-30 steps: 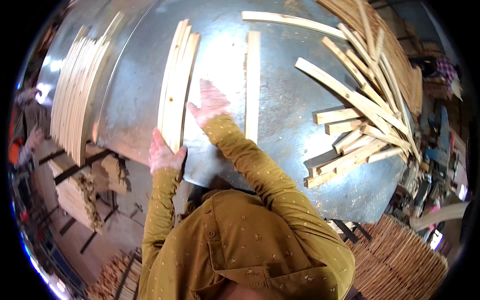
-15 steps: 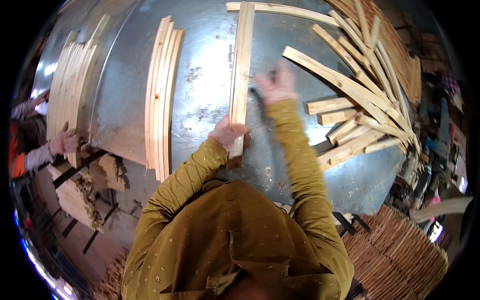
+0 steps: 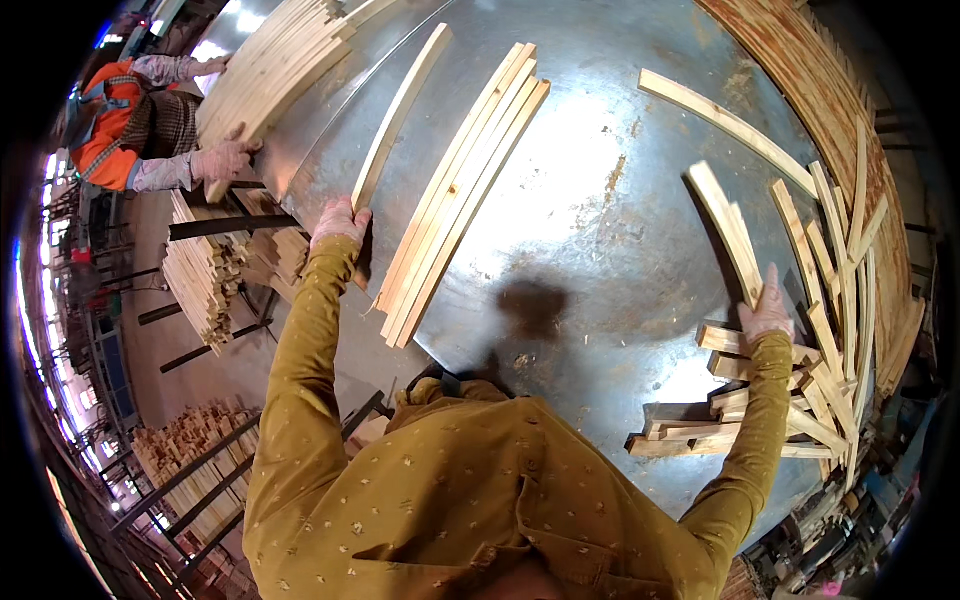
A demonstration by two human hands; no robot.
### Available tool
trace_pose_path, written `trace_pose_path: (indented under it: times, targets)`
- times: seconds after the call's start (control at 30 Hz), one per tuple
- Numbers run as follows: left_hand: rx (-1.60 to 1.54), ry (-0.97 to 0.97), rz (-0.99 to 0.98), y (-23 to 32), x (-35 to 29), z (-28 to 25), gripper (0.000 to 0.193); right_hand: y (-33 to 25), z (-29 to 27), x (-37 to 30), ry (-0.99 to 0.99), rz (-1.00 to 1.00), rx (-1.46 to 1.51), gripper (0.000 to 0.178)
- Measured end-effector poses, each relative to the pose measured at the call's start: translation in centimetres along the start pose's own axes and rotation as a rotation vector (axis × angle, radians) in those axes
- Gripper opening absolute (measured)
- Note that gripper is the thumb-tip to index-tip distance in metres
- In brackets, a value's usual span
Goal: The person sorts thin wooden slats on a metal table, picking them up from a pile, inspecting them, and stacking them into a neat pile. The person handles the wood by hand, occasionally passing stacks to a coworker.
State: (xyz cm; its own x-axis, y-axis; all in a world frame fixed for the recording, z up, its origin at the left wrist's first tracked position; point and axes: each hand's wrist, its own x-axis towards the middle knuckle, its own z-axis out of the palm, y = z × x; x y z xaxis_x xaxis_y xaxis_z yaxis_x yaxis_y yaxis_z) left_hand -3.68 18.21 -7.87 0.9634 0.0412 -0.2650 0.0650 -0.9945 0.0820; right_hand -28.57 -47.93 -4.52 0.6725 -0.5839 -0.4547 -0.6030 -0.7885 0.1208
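Note:
At the left, my left hand (image 3: pixel 341 222) is closed round the near end of a pale wooden strip (image 3: pixel 402 112), which points away from me over the metal table. Just right of it lies a bundle of several wooden strips (image 3: pixel 465 190) side by side. My right hand (image 3: pixel 768 312) is far over to the right, gripping the near end of another wooden strip (image 3: pixel 722 225). A second strip seems to lie against that one, partly hidden. Close around this hand spreads a loose fan of wooden strips (image 3: pixel 812 250). Both hands appear gloved.
The metal table (image 3: pixel 590 270) has a brown board (image 3: pixel 800 80) along its far right edge. A co-worker in an orange vest (image 3: pixel 105 150) handles a wide stack of strips (image 3: pixel 275 65) at the far left. More cut wood (image 3: pixel 195 460) stands on racks below left.
My left hand has carried a strip from the middle to left of the bundle. The right hand has gone right and taken hold of a strip in the pile. The view has turned.

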Motion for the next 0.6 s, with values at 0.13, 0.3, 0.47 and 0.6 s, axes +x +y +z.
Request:
trace_pose_path:
  times: [0.13,0.3,0.47,0.6]
  targets:
    - [0.188,0.341,0.159,4.5,-2.4,-0.7,0.061,-8.0,-3.1,-3.3,-0.031,-0.140,0.735,0.080]
    - [-1.296,-0.564,0.251,16.8,-12.4,1.8,0.086,-18.1,-2.7,-1.5,-0.888,-0.171,2.296,0.049]
    - [-1.583,-1.490,0.062,20.0,-15.4,5.4,0.050,-26.9,1.7,-3.8,-0.491,0.164,2.207,0.049]
    - [-1.254,-1.070,0.082,17.9,-15.5,8.7,0.052,-27.2,5.7,-6.2,-0.366,0.287,2.209,0.043]
